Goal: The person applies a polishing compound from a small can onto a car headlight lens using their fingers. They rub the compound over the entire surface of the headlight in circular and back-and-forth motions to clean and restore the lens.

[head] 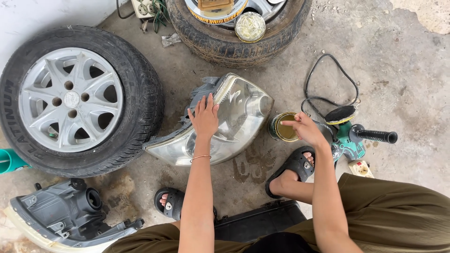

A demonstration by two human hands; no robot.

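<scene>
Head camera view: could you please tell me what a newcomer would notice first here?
The clear headlight lying mid-floor draws the eye, with the left hand flat on its lens. To its left a tyre with a silver wheel lies flat on the concrete. The right hand reaches into a small open tin beside a green polisher.

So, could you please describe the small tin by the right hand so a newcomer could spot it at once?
Start at the large clear headlamp lying on the concrete floor under the left hand. Just off its right edge stands a small open round tin, the right hand reaching into it. Its yellowish contents set it apart from the green polisher beside it.
</scene>
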